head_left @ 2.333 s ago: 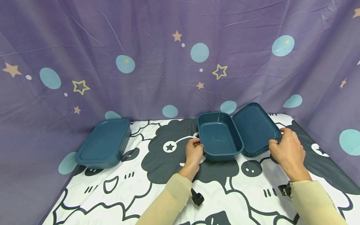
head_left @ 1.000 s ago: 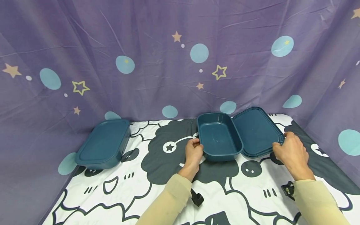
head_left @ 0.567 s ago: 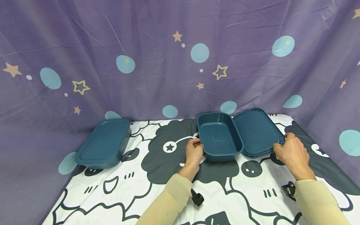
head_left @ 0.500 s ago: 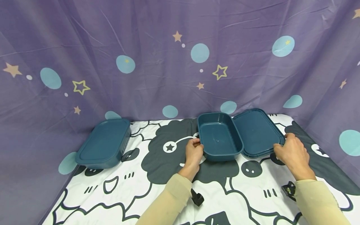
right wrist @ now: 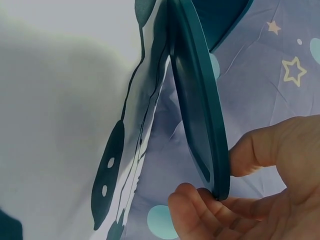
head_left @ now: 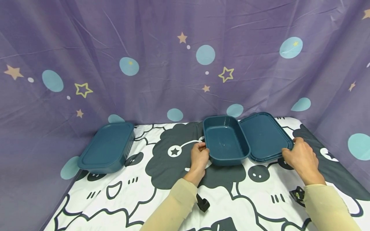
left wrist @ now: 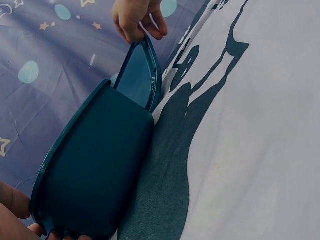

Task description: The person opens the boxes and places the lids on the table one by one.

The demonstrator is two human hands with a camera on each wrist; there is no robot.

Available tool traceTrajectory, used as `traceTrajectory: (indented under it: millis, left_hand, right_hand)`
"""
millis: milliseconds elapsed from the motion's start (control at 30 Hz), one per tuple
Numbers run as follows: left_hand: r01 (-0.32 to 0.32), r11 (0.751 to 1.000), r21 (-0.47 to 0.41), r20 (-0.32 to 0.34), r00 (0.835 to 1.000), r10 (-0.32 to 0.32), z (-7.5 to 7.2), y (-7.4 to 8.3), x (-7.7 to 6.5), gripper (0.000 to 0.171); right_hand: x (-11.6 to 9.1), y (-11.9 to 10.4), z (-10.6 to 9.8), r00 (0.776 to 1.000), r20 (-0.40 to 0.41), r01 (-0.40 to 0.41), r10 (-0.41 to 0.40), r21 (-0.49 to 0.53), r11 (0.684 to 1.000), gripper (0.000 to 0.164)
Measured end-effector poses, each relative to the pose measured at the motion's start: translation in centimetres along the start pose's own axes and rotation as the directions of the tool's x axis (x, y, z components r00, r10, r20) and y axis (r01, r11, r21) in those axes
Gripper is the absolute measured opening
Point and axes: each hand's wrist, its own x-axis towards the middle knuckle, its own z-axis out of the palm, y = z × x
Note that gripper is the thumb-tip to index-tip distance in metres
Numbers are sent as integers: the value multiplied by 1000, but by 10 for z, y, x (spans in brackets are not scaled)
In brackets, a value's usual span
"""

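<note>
Head view: tub (head_left: 226, 142) right of centre, lid (head_left: 263, 136) just right of it.
Left hand (head_left: 198, 158): grips tub's left side.
Right hand (head_left: 301, 158): pinches lid's right edge.
Box (head_left: 108, 144): at left, covered, on cloth (head_left: 225, 199).

left hand (head_left: 199, 158): curled, gripping; right hand (head_left: 301, 158): pinching; well apart

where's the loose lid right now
In the head view, the loose lid is just right of the open container, pinched near its close right corner by the right hand.
</note>
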Motion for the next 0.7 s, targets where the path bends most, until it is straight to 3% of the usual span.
traceTrajectory:
  millis: [700]
  left_hand:
    - [14, 1000, -24, 8, 1000, -14, -1, 2, 0, 35]
  right_hand:
    - [4, 10, 0, 996, 90, -25, 29, -40, 999, 67]
